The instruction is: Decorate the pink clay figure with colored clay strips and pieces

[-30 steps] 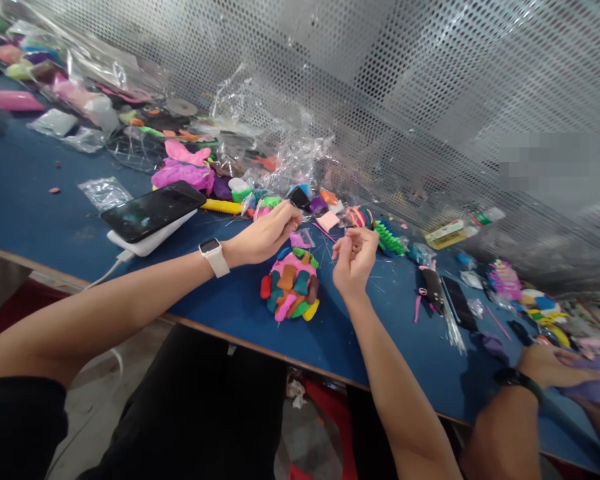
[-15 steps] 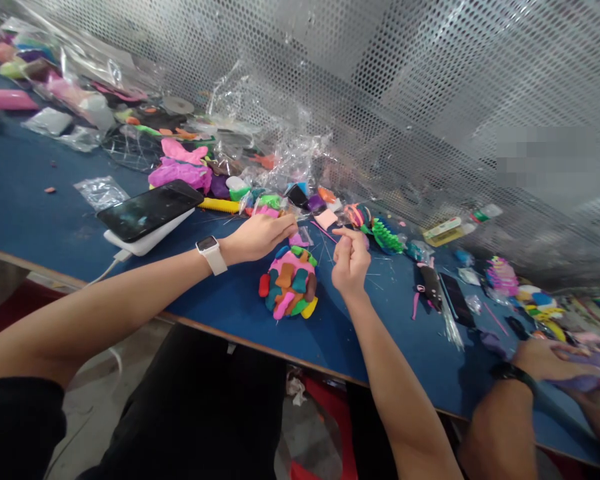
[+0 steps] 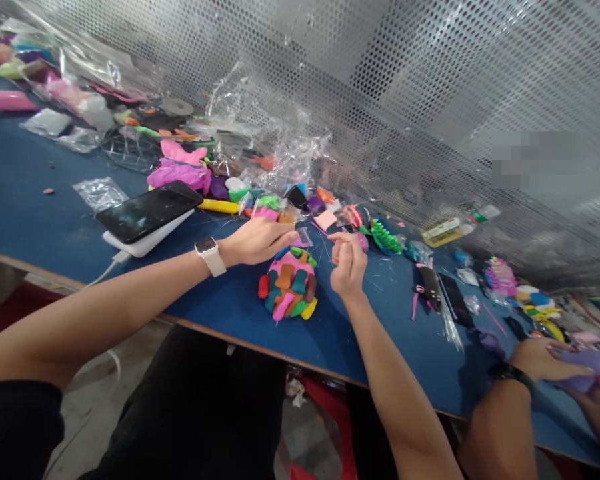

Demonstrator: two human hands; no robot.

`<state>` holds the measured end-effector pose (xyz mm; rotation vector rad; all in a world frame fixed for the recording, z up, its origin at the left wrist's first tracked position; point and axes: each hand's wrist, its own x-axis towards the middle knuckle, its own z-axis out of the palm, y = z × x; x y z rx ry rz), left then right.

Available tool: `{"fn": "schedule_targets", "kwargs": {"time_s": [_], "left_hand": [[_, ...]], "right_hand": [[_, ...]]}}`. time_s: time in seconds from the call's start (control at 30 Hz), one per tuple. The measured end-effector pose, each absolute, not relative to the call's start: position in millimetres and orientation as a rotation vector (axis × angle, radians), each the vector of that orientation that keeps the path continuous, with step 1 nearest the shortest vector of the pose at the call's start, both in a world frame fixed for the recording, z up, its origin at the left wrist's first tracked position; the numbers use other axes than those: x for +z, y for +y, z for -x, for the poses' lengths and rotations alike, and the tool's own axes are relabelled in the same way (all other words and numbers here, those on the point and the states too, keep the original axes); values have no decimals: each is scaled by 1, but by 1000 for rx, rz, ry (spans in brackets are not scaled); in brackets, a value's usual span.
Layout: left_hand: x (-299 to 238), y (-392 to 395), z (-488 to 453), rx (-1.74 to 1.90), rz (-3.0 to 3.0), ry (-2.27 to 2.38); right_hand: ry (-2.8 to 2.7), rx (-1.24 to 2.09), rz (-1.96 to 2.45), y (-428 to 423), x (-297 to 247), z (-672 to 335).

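Note:
A ball of clay covered in many-coloured patches [image 3: 291, 284] sits on the blue table [image 3: 45, 220] between my hands. My left hand [image 3: 260, 239], with a white watch on the wrist, rests just behind the ball with its fingers curled together; what they hold is hidden. My right hand [image 3: 347, 261] hovers to the right of the ball, fingers pinched on a small thing I cannot make out. Thin clear pins lie scattered on the table around the ball.
A black phone [image 3: 147, 209] lies on a white power bank at the left. Clay lumps and plastic wrappers pile up along the perforated metal screen [image 3: 380, 80]. Another person's hands [image 3: 555, 363] press purple clay at the lower right. Black tools [image 3: 433, 287] lie near them.
My left hand has slid down closer to the ball. My right hand has lowered slightly and its fingers have closed tighter. The other person's hands keep kneading purple clay.

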<state>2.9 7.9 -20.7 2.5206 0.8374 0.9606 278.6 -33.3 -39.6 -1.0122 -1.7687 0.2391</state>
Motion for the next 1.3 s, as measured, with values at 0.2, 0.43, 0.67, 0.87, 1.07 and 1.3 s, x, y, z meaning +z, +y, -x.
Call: {"fn": "schedule_targets", "kwargs": {"time_s": [0.2,0.43,0.67,0.87,1.07,1.3], "left_hand": [[-24,9,-5,982,-2547,881],[-28,9,-5,892,-2511,913],[-26,10,-7,780,-2547,958],[-28,14,-6,764,-2575,1001],[-24,10,-6,847,-2542,936],[-25,8,-2,1031,-2407,810]], "right_hand": [[-1781,214,1016,-27,-49,-282],[-1753,182,925,-19,-52,-279],[-1738,148,924,-20,-46,-273],[-1734,278,967,-22,-47,-274],[-1781,181,1038,-28,-41,-277],[-1754,240,907,-22,-49,-278]]}}
